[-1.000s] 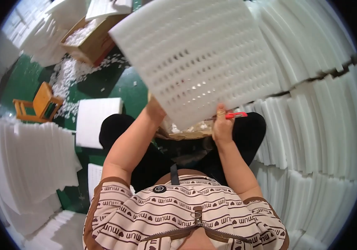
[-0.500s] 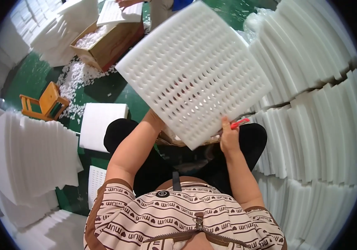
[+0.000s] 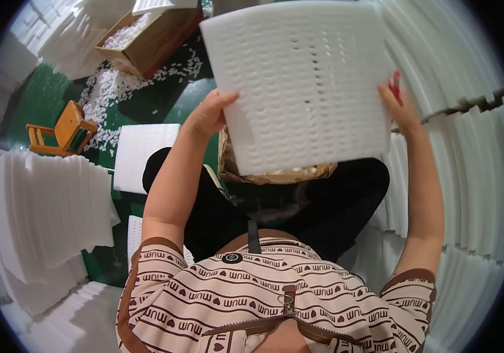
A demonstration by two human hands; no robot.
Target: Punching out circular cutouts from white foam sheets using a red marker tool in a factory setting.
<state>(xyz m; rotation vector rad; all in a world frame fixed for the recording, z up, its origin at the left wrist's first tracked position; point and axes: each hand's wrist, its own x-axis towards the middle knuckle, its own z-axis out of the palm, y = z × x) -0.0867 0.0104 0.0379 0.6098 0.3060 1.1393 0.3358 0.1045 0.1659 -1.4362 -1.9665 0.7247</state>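
Up in front of me I hold a white foam sheet (image 3: 305,88) with rows of small slots across it. My left hand (image 3: 209,112) is closed on its left edge, thumb over the near face. On the opposite edge my right hand (image 3: 402,109) grips the sheet, and a slim red tool (image 3: 396,82) sticks up from the same hand; its other end is hidden. Below the sheet, between my knees, stands an open cardboard box (image 3: 275,177) with white foam bits in it, partly covered from view.
Stacked foam sheets rise on the right (image 3: 458,176) and on the left (image 3: 52,212). A small wooden chair (image 3: 68,129), scattered foam bits (image 3: 111,88) and a larger cardboard box (image 3: 146,50) stand or lie at the far left. A foam slab (image 3: 145,156) lies beside my left knee.
The foam sheet has turned from a diagonal to nearly square with me. My left hand has moved up to its left edge, and my right hand has shifted up and right.
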